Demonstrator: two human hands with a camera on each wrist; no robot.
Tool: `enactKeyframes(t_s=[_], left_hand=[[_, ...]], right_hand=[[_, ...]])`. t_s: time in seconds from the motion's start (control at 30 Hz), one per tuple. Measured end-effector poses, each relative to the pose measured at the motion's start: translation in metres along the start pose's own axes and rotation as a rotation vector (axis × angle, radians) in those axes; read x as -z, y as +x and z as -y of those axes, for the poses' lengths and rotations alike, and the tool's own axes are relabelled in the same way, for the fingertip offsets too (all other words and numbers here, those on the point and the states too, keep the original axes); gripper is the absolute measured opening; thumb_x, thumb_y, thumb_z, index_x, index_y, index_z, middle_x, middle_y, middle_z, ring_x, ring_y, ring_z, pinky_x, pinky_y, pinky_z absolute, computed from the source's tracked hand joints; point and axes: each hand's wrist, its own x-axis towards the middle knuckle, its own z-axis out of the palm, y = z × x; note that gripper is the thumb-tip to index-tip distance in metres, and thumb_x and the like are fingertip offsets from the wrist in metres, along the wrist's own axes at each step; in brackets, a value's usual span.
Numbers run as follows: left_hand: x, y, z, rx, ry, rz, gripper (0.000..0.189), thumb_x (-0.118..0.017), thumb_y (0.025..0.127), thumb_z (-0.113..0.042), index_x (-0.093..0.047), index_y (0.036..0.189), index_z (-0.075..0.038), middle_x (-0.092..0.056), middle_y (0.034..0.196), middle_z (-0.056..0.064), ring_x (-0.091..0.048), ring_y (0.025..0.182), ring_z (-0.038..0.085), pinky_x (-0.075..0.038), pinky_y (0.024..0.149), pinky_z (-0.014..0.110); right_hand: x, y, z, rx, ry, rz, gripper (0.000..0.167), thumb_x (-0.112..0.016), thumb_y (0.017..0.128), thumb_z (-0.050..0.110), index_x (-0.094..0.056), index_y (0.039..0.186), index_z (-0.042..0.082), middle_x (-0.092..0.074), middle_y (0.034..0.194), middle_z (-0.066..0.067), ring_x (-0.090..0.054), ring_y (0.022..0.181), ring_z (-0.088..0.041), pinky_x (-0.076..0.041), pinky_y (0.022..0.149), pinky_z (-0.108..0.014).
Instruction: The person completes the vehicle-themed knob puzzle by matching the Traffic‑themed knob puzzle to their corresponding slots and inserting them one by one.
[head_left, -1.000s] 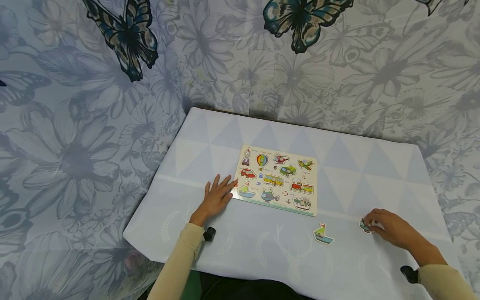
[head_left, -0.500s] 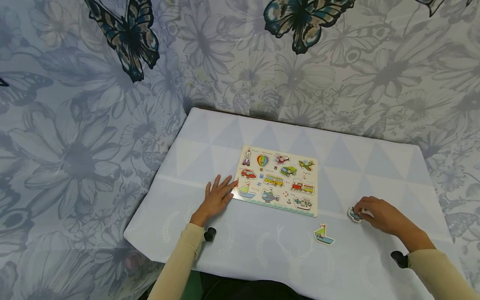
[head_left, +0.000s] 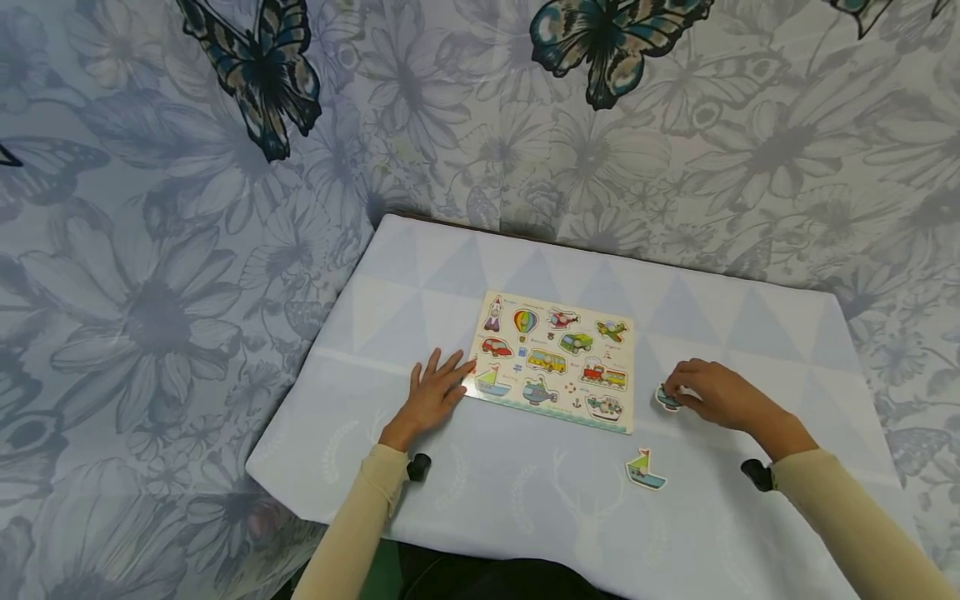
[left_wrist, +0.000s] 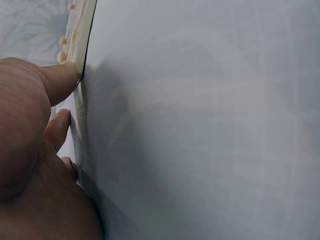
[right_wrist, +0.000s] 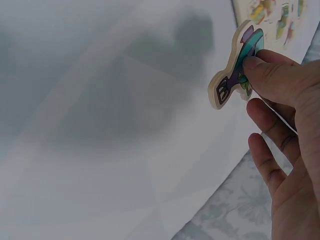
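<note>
My right hand [head_left: 723, 396] pinches a wooden submarine puzzle piece [right_wrist: 253, 42] between thumb and forefinger, while its other fingers stay loosely bent. In the head view that piece is just right of a cream puzzle board [head_left: 592, 312], close over the tablecloth. Pictures of vehicles cover the board, among them a submarine [head_left: 539, 392] near its lower edge. With spread fingers, my left hand [head_left: 431, 400] rests at the board's left side; the left wrist view shows the thumb [left_wrist: 62, 80] touching the edge near a corner. A sailboat piece [head_left: 647, 477] lies on the cloth below the board's right corner.
A pale patterned cloth [head_left: 525, 492] covers the table, whose back edge meets a wall hanging [head_left: 465, 125] with flowers and butterflies. Black wrist cameras sit on both forearms. The person's dark lap shows at the front edge.
My right hand has carried the submarine piece leftward and away from the body, from the table's right side to near the board. My left hand, the board and the sailboat piece have stayed put.
</note>
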Motion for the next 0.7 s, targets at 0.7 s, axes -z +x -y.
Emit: enactKeyframes(t_s=[0.7], left_hand=[[0.000,-0.001,-0.001,-0.015,-0.017,-0.022,0.048,-0.052,0.104,-0.027,-0.046,0.152,-0.020,-0.032,0.164,0.009,-0.006,0.154,0.043,-0.003,0.117,0.069]], right_hand=[[-0.003,0.087,0.039,0.166,-0.010,-0.027,0.016,-0.080,0.084,0.007,-0.074,0.096,0.016,-0.066,0.099,0.003,-0.064,0.090,-0.016,-0.054,0.082,-0.039]])
